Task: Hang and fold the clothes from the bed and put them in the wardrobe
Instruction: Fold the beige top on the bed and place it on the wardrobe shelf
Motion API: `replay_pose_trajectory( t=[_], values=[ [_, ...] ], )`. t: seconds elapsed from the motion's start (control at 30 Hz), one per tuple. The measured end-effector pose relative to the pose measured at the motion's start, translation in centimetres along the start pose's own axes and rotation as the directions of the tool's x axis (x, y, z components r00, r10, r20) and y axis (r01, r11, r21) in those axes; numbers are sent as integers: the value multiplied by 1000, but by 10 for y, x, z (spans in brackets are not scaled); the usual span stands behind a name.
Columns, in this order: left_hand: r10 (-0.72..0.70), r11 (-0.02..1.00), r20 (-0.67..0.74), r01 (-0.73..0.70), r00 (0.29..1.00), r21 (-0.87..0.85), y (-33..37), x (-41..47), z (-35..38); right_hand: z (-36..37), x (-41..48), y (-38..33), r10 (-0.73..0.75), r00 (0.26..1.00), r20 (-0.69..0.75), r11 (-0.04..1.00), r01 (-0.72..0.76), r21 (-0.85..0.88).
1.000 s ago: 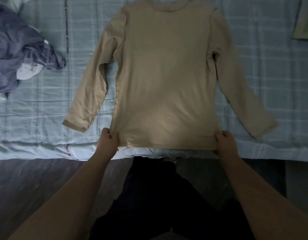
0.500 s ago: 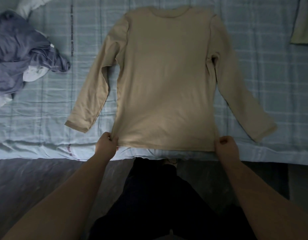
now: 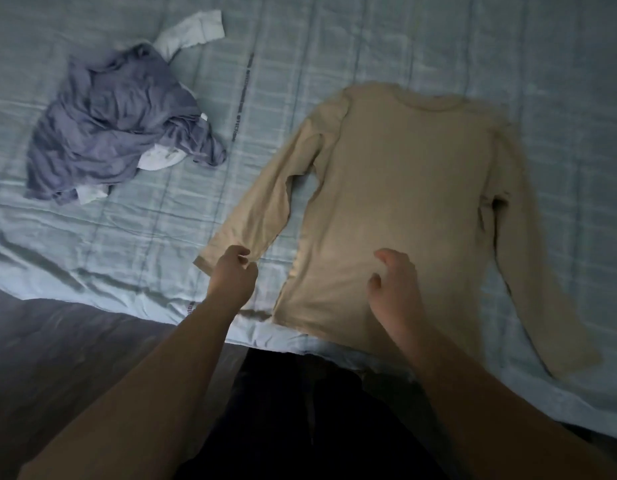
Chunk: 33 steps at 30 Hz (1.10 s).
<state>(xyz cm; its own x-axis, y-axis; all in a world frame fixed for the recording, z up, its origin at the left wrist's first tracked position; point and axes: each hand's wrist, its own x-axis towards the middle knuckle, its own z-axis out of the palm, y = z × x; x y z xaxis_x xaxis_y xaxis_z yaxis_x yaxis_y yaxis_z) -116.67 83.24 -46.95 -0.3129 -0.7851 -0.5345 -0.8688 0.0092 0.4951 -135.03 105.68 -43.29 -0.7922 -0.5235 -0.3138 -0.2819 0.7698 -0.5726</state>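
Nearby, crumpled blue clothes (image 3: 116,126) lie left of the shirt (image 3: 404,188).

- Left hand (image 3: 232,275): fingers curled toward the thumb; whether it grips anything is unclear.
- Right hand (image 3: 393,285): fingers loosely curled, thumb apart, holding nothing.
- Bare forearms (image 3: 182,344) reach forward, side by side.

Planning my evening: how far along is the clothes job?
Done: the beige long-sleeved shirt lies spread flat on the bed. In hand: the left hand is at its sleeve cuff, grip unclear; the right hand hovers open. Left: folding it, the crumpled blue-grey pile, then the wardrobe, not in view.
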Motion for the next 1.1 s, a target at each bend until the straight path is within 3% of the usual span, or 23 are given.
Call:
replay_pose_trajectory(
  t=[0.13,0.23,0.4,0.47,0.57,0.67,0.83,1.0,1.1],
  values=[
    [64,988,-30,-59,998,143,-12,40,-23,54,38,-62,-117,989,89,993,119,-18],
    [14,952,-5,-12,1000,307,-30,59,-39,88,61,-104,-189,967,172,980,196,-21],
    [-109,932,212,25,971,363,-51,86,-63,126,88,-158,-236,929,286,960,269,-82],
    [-76,961,323,-17,943,275,-51,101,-76,136,96,-176,-261,916,304,946,305,-108],
    [20,1000,411,-12,912,-23,-41,128,-111,147,108,-197,-249,905,346,929,324,-180],
    [155,956,475,-11,866,-293,-28,153,-161,155,121,-219,-216,907,362,916,317,-246],
    [310,910,369,-161,876,-381,-1,187,-234,164,129,-261,-264,890,372,844,400,-357],
    [222,927,211,-139,952,-347,11,222,-265,180,143,-300,-319,880,352,801,449,-396],
    [179,967,147,-146,973,-207,6,246,-258,193,160,-307,-316,890,328,820,430,-378]
  ],
)
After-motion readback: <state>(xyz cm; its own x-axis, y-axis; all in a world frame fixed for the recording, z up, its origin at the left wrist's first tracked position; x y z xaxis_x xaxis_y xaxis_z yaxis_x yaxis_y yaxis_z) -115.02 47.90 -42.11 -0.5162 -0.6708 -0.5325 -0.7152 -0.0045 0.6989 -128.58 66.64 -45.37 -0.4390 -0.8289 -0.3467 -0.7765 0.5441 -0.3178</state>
